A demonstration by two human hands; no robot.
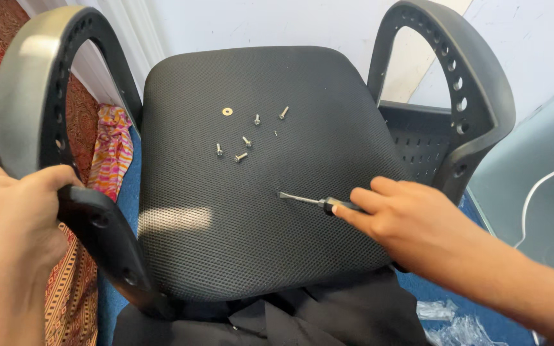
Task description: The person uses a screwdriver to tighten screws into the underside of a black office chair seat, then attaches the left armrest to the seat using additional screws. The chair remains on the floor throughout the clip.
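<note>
A black mesh chair seat (251,211) fills the middle of the head view. My left hand (8,218) grips the lower part of the left black plastic armrest (33,96), a ring on one finger. My right hand (411,224) is closed on the handle of a screwdriver (306,200) that lies on the seat, its flat tip pointing left. Several small screws (242,144) and a brass washer (227,111) lie loose on the seat beyond the screwdriver.
The right armrest (463,96) with round holes stands at the seat's far side. A patterned red rug (65,307) and a striped cloth (111,150) lie left. Black fabric (277,317) bunches below the seat; crumpled clear plastic (450,323) lies on blue floor.
</note>
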